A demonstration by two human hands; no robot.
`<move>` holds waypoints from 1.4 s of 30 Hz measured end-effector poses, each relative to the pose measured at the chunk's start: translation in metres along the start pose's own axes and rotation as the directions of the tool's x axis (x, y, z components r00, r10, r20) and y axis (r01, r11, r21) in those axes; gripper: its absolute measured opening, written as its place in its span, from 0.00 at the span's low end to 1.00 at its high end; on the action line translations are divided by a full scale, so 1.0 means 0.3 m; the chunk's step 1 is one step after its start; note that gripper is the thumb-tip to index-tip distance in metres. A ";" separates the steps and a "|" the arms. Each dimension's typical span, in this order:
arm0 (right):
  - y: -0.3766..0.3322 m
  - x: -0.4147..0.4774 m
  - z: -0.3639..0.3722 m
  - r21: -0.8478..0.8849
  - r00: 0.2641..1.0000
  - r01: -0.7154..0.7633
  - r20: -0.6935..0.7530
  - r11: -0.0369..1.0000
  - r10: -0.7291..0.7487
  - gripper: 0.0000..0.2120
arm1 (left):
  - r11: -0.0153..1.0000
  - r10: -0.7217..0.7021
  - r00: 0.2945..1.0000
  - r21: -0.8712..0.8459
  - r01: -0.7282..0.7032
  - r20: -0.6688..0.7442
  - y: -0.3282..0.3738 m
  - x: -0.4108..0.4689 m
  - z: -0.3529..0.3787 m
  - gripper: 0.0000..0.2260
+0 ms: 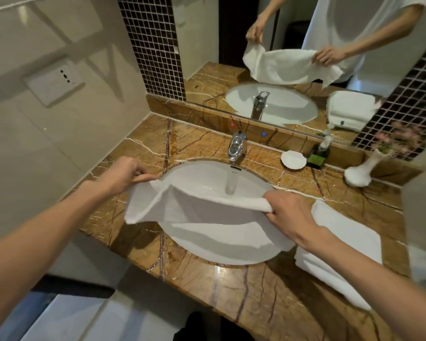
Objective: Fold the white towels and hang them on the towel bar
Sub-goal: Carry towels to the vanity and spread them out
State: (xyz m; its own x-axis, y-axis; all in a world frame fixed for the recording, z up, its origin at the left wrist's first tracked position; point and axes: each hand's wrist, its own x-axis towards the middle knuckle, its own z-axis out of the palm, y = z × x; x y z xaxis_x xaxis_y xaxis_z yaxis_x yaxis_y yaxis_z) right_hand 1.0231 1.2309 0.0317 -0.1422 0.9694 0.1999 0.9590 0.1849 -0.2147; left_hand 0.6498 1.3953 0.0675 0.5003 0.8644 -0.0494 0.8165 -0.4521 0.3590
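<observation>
Sagging over the sink (244,252), the white towel (202,212) hangs pinched between left hand (127,174) and right hand (289,214)

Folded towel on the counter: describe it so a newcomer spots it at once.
Start at the white sink in the brown marble counter. Right of the basin lies a flat folded towel. Unlike the other white towel, which the left hand and right hand hold over the sink, it is in neither hand.
</observation>
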 end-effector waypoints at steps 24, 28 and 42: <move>-0.280 -0.339 0.144 -0.545 0.832 -0.217 0.331 0.810 0.446 0.14 | 0.955 0.274 0.962 0.117 -0.273 0.012 -0.408 0.019 0.049 0.12; -0.322 -0.393 0.184 -0.448 0.865 -0.226 0.315 0.865 0.390 0.13 | 0.894 0.355 0.931 0.261 -0.364 0.083 -0.471 -0.020 0.108 0.11; -0.413 -0.525 0.351 -0.376 0.770 -0.254 0.479 0.891 0.422 0.20 | 0.938 0.125 0.946 0.274 -0.211 0.300 -0.589 -0.138 0.318 0.12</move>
State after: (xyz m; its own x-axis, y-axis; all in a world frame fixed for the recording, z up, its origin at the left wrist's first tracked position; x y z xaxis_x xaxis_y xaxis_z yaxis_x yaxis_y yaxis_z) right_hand 0.9009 1.0724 -0.0739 0.1779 0.9016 -0.3942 0.9828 -0.1424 0.1177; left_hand 0.5122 1.4184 -0.0828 0.6616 0.6948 -0.2819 0.7395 -0.6669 0.0917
